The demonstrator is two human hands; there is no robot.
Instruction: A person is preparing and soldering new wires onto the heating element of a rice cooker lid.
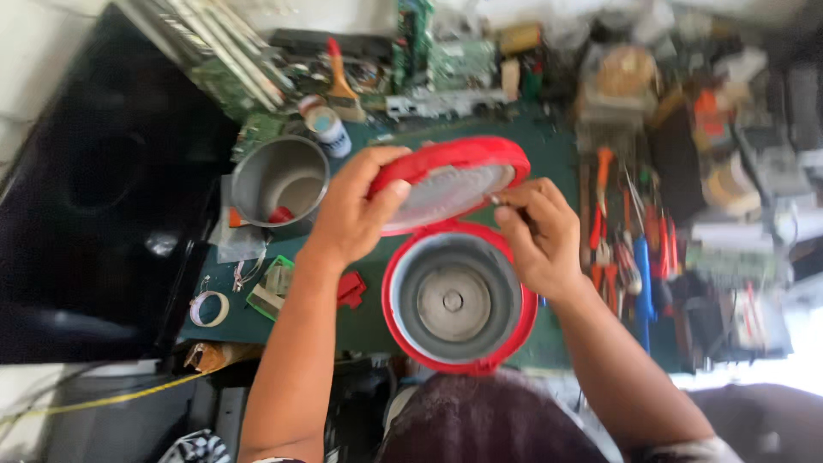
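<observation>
Left hand (351, 214) is clamped on the rim of the red lid (450, 180), tilted up off the red cooker body (459, 296) just below. Right hand (536, 236) pinches a thin tool at the lid's inner plate; can't tell what kind. Lid looks light, stiff, smooth: hold by the rim. Steel pot (279, 180) sits left of the grip.

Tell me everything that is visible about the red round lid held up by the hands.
The red lid is round, with a red plastic-looking rim and a grey, metal-looking inner disc. It is raised and tilted over the open red cooker body. The left hand grips its left edge; the right hand touches its right underside, pinching something small there.
</observation>
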